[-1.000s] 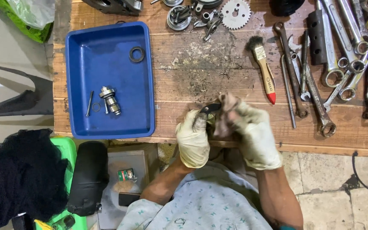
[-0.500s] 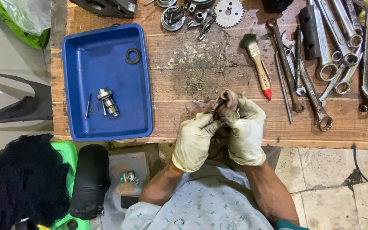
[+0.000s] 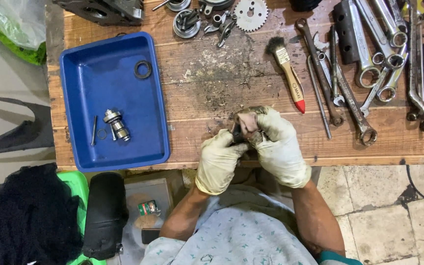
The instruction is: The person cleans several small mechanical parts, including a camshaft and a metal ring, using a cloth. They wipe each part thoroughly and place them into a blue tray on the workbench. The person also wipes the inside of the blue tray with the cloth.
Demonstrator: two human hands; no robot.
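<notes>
Both my hands wear dirty pale gloves and meet over the front edge of the wooden workbench (image 3: 212,93). My left hand (image 3: 219,159) pinches a small dark metal part (image 3: 236,134) between its fingertips. My right hand (image 3: 277,145) presses a grimy brownish rag (image 3: 246,122) against that part. The part is mostly hidden by the rag and my fingers.
A blue tray (image 3: 82,64) at left holds a small shaft (image 3: 115,124), a pin (image 3: 93,130) and a black ring (image 3: 143,69). A red-tipped brush (image 3: 287,76) lies mid-bench. Several wrenches (image 3: 369,64) lie at right. A sprocket (image 3: 250,8) and engine parts (image 3: 187,22) sit at the back.
My hands have drawn closer together, the rag turning around the small part. The view has shifted slightly, so the bench appears further left and up.
</notes>
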